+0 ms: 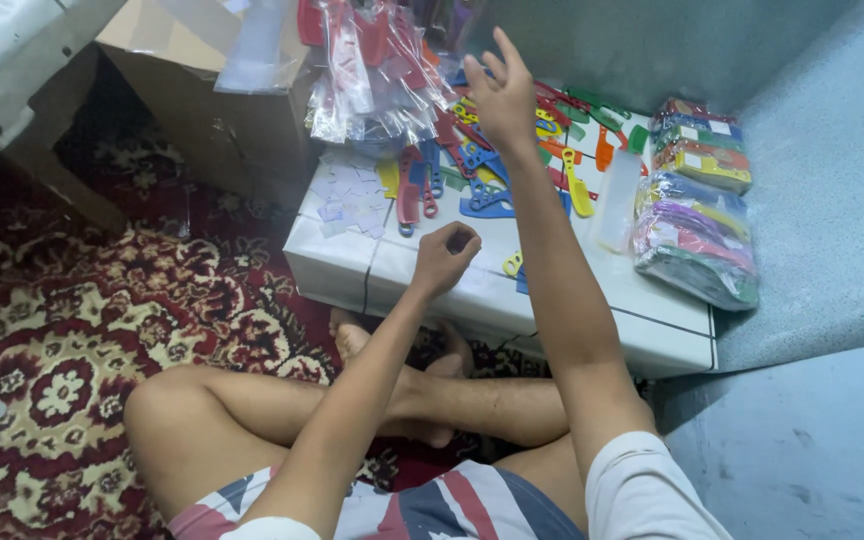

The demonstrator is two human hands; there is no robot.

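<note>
My right hand is stretched out over a heap of coloured plastic combs on a low white box table, fingers spread, holding nothing I can see. My left hand hovers closer to me above the table's front part, fingers curled into a loose fist; whether anything is pinched in it I cannot tell. A yellow comb and a blue comb lie near my right forearm. Small white paper slips are scattered on the table's left part.
Clear plastic bags with red combs are piled at the back. Stacks of packed combs in bags sit at the table's right. A cardboard box stands left. I sit cross-legged on a red patterned carpet; a grey wall is on the right.
</note>
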